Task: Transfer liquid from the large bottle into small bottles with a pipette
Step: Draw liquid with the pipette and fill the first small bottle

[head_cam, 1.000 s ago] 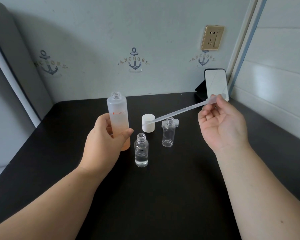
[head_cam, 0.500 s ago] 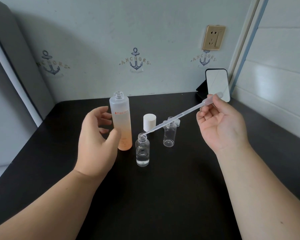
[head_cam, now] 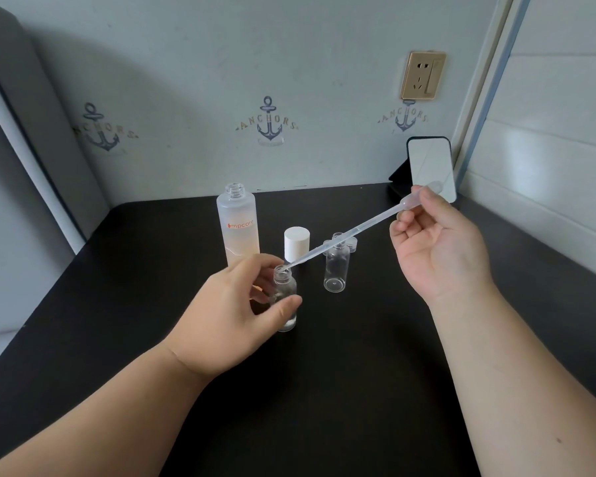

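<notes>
Pipette tip (head_cam: pixel 284 268) seemingly in small bottle (head_cam: pixel 285 297)

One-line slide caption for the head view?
Right hand aims pipette into small bottle steadied by left hand.

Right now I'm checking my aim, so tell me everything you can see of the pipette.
The pipette is a long, thin tube of clear, soft-looking plastic with a wider bulb at its upper end. It slants down from upper right to lower left. The right hand pinches the bulb end; its narrow tip sits at the open mouth of the nearer small bottle, which the left hand grips. Any liquid inside is too faint to tell.
</notes>
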The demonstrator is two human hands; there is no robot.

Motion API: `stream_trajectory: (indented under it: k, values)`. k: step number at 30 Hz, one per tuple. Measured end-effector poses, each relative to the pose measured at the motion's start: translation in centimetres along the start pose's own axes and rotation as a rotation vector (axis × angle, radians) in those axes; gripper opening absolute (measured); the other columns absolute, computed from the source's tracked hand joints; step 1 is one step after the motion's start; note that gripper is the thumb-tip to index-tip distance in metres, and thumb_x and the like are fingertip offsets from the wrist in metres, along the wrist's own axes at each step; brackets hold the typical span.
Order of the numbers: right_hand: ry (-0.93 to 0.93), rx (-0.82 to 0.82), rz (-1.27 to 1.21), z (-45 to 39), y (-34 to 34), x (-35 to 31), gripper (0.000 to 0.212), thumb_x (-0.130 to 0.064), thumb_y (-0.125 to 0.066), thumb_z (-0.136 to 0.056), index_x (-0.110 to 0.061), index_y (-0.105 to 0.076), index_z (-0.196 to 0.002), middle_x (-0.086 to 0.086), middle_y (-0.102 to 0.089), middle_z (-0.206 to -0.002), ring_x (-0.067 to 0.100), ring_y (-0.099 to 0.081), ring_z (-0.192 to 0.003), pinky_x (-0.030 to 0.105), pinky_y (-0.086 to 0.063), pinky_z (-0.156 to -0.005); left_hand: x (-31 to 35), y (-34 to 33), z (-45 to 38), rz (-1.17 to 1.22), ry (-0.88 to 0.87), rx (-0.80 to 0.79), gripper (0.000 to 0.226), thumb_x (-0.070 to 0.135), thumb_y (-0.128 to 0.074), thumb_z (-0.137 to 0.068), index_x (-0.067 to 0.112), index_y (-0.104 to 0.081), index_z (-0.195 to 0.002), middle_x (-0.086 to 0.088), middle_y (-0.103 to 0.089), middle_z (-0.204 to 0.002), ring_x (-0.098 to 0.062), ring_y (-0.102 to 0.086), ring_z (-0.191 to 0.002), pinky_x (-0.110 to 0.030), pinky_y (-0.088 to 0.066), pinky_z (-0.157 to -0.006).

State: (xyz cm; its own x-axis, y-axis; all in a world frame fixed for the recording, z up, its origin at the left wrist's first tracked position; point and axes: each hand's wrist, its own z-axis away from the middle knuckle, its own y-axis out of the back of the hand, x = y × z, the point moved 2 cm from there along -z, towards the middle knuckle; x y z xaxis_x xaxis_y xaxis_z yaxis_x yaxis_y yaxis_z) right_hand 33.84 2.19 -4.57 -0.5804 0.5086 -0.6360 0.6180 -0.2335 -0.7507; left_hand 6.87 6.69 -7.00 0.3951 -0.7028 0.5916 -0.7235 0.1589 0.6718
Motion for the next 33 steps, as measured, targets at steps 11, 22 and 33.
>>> stream_trajectory:
  k: [11,22,33]
  values:
    - [0.021,-0.04,0.024,-0.06,0.11,-0.1,0.015,-0.011,-0.068,-0.091,-0.012,-0.071,-0.076,0.001,-0.065,-0.074,0.011,-0.056,-0.063,0.022,-0.048,-0.063,-0.28,-0.46,-0.03,-0.001,-0.005,0.007,0.03,0.031,-0.081,-0.08,0.035,-0.067,-0.107,0.026,-0.068,-0.092,0.004,-0.067,-0.086,-0.009,-0.05,-0.075]
    - [0.005,-0.022,0.067,0.03,0.03,-0.24,0.018,-0.013,-0.067,-0.093,-0.016,-0.07,-0.075,-0.003,-0.063,-0.073,0.009,-0.048,-0.056,0.019,-0.042,-0.058,-0.4,-0.58,-0.12,0.017,-0.037,0.005,0.031,0.043,-0.069,-0.081,0.036,-0.064,-0.111,0.02,-0.067,-0.098,-0.005,-0.069,-0.082,-0.023,-0.053,-0.073]
    - [0.009,-0.055,0.047,-0.07,0.09,-0.37,0.023,-0.009,-0.062,-0.093,-0.016,-0.075,-0.075,-0.003,-0.064,-0.072,0.008,-0.043,-0.049,0.018,-0.038,-0.053,-0.55,-0.53,-0.12,0.004,-0.029,-0.011,0.033,0.037,-0.076,-0.084,0.032,-0.07,-0.116,0.017,-0.07,-0.093,-0.004,-0.069,-0.084,-0.023,-0.054,-0.075]
